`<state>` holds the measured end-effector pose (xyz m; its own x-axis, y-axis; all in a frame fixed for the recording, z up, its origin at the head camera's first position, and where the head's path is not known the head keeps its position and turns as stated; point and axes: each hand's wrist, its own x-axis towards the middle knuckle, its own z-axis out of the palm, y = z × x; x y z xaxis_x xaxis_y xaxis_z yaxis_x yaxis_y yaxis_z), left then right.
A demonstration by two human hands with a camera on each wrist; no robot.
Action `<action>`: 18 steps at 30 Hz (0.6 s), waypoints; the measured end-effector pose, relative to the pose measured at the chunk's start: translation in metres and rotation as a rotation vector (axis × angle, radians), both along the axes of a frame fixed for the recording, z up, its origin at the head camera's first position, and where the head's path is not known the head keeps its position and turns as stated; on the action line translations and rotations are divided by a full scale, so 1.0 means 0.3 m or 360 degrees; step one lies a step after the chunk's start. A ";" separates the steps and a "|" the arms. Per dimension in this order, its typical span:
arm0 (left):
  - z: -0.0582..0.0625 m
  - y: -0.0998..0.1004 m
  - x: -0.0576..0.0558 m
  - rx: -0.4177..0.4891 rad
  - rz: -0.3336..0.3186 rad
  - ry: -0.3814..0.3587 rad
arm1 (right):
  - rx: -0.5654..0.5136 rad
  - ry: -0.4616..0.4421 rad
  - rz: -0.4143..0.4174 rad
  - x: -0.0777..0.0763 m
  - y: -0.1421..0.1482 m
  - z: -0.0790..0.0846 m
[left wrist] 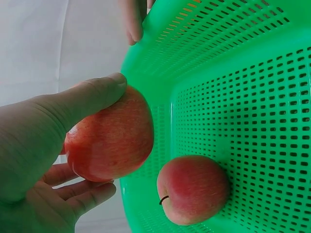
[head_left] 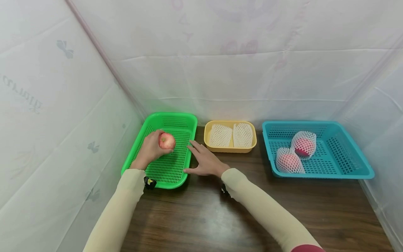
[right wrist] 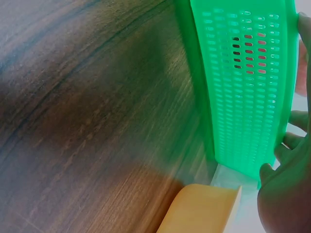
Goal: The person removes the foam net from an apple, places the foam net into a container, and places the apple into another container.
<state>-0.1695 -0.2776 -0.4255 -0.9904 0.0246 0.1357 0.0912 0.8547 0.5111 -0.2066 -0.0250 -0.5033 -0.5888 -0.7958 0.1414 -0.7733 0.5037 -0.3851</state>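
My left hand (head_left: 150, 149) grips a red apple (head_left: 167, 141) between thumb and fingers, over the green basket (head_left: 168, 185). In the left wrist view a second apple (left wrist: 194, 189), stem showing, lies in the basket below the held apple (left wrist: 114, 138); the hand hides it in the head view. My right hand (head_left: 205, 161) is at the basket's right rim, fingers extended and spread. From the right wrist, the fingertips (right wrist: 293, 141) show right at the top edge of the green side wall (right wrist: 243, 97).
A yellow tray (head_left: 230, 149) with two white foam nets (head_left: 221, 135) stands right of the green basket. Farther right, a blue basket (head_left: 327, 175) contains two net-wrapped fruits (head_left: 288, 161). All stand on a dark wooden table (head_left: 201, 217), with white curtains (head_left: 236, 77) behind and beside.
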 end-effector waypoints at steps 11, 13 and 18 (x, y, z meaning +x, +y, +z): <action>0.000 0.006 -0.021 -0.0015 -0.0051 -0.0027 | 0.0025 0.0025 0.0009 0.001 0.003 0.001; -0.004 0.009 -0.029 -0.0042 -0.0066 -0.0038 | 0.0031 0.0042 0.0013 0.000 0.002 0.001; -0.012 0.023 -0.053 -0.0110 -0.0110 -0.0073 | 0.0042 0.0071 0.0017 -0.002 -0.001 0.001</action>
